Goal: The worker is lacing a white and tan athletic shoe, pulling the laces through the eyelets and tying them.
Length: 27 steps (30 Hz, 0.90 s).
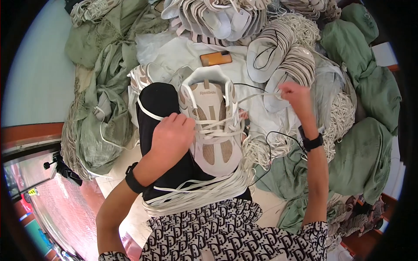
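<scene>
A beige and white shoe upper (217, 155) rests on my lap with its toe toward me. Cream shoelace (214, 129) crosses its lower eyelets in loose rows. My right hand (296, 98) is raised to the right of it, fingers pinched on a lace end (261, 96) that runs taut from the upper's side. Beside the upper's left edge, my left hand (173, 135) is closed, with a white lace (149, 111) looping out from its fingers over my black-clad leg (159, 98). A thick bundle of loose laces (202, 191) lies across my lap.
Stacked shoe uppers (217, 24) stand ahead, with nested pale stacks (285, 61) at right. An orange phone (216, 58) lies on white sheeting (178, 56). Green cloth sacks (361, 148) and heaped laces (342, 117) flank the right; more green cloth (106, 74) lies left. A black cord (270, 145) trails nearby.
</scene>
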Each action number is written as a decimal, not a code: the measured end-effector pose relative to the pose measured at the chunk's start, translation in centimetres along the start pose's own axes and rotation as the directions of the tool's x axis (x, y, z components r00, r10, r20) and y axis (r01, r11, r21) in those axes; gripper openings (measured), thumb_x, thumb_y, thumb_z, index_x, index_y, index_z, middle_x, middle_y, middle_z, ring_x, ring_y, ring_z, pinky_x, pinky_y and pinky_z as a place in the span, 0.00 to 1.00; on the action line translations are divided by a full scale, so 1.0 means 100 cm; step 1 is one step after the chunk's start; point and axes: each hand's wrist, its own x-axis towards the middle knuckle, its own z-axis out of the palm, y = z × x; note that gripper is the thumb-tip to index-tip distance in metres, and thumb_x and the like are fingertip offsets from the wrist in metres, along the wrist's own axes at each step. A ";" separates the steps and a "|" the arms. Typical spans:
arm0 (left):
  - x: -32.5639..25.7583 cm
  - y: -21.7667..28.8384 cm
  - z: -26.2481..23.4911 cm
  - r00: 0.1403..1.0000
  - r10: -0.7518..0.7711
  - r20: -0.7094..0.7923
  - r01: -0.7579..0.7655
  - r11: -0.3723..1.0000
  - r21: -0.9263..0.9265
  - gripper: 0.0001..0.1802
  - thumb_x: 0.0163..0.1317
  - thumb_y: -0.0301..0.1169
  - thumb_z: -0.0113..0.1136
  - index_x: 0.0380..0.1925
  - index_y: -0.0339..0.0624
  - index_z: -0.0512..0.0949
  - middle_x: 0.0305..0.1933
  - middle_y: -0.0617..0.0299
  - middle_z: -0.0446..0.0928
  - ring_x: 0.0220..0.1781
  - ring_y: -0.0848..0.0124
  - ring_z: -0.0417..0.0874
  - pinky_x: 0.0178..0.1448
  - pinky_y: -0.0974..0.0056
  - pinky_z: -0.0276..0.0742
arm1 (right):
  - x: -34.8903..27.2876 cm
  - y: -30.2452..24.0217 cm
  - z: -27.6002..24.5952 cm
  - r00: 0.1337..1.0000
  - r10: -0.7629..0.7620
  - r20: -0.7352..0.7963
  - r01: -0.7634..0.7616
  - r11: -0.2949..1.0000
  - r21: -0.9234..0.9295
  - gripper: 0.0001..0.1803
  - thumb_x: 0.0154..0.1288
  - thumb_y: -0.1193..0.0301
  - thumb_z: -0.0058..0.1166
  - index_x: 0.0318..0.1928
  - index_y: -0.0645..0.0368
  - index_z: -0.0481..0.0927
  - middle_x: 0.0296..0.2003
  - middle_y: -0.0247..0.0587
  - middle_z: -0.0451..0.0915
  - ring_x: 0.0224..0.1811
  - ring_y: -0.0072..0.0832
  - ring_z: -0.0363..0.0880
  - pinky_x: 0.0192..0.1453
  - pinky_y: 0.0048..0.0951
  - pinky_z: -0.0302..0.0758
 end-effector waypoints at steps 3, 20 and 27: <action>-0.005 -0.007 -0.006 0.995 -0.084 0.061 0.091 0.988 -0.127 0.07 0.43 0.22 0.59 0.24 0.41 0.71 0.24 0.59 0.69 0.28 0.64 0.73 0.31 0.62 0.70 | -0.008 0.015 0.019 0.955 -0.211 0.209 0.288 0.830 -0.478 0.12 0.39 0.78 0.53 0.29 0.54 0.80 0.24 0.39 0.78 0.25 0.35 0.77 0.31 0.31 0.73; -0.002 0.026 0.001 0.982 0.147 0.116 -0.165 0.971 0.172 0.10 0.38 0.25 0.55 0.26 0.38 0.72 0.22 0.61 0.64 0.24 0.68 0.71 0.26 0.67 0.68 | -0.034 -0.090 0.109 0.777 -0.575 0.255 0.623 0.762 -0.177 0.12 0.37 0.77 0.57 0.29 0.57 0.78 0.23 0.35 0.77 0.26 0.31 0.76 0.28 0.30 0.73; 0.032 0.009 -0.029 0.571 -0.079 0.817 0.789 0.328 -0.519 0.03 0.48 0.25 0.53 0.21 0.38 0.73 0.18 0.62 0.71 0.19 0.72 0.73 0.20 0.70 0.66 | -0.029 -0.083 0.113 0.804 -0.541 0.248 0.577 0.810 -0.105 0.10 0.41 0.76 0.54 0.29 0.54 0.78 0.21 0.35 0.77 0.24 0.32 0.77 0.27 0.31 0.73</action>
